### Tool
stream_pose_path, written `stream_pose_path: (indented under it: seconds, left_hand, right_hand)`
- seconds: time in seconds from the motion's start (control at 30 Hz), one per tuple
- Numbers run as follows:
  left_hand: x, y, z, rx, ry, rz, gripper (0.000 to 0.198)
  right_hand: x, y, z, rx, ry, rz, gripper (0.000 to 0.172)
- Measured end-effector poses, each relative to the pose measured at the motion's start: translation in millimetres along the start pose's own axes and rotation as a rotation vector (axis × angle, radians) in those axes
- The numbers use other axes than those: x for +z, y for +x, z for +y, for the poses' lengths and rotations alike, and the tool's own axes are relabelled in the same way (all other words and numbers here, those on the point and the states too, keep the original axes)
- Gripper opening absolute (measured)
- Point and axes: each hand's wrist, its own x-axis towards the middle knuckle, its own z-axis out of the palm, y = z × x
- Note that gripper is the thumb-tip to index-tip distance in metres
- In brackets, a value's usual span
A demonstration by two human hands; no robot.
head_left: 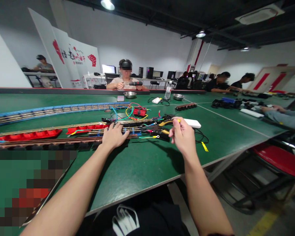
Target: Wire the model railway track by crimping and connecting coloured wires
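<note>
- Yellow-handled pliers (166, 122) are just right of centre in the frame, their dark nose pointing left among loose wires; the handles stand apart.
- Right hand (183, 134): fingers curled in on the handle ends, hiding part of the grip.
- Left hand (115, 136): palm down, fingers spread, resting across the rail strips (73, 141) left of the pliers; whether it pinches any, I can't tell.
- Around the nose, wires cross in the way, one with a ring terminal (158, 136) just below.
- Above the left hand sits a red connector (139, 112); right of the pliers, a white power strip (192, 123).
- Upper centre, across the green table (142, 167), a co-worker (125, 80) holds a dark tool (135, 84).
</note>
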Motion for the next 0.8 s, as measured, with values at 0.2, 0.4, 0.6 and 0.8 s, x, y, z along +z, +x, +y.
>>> stream_pose_path:
  seconds: [0.2,0.4,0.6,0.8]
  left_hand:
    - [-0.5,0,0,-0.008,-0.026,-0.023,0.062]
    - [1.1,2,-1,-0.010,-0.028,-0.026,0.062]
    - [1.0,1,0,0.000,-0.018,-0.009,0.062]
    - [2.5,1,0,0.005,-0.006,0.005,0.060]
  right_hand:
    - [6,-31,1,0.053,0.035,-0.083,0.043]
    - [26,-34,15,0.059,0.027,-0.066,0.043]
    - [35,-41,7,0.090,0.214,-0.094,0.040]
    - [33,-40,1,0.120,0.358,-0.252,0.041]
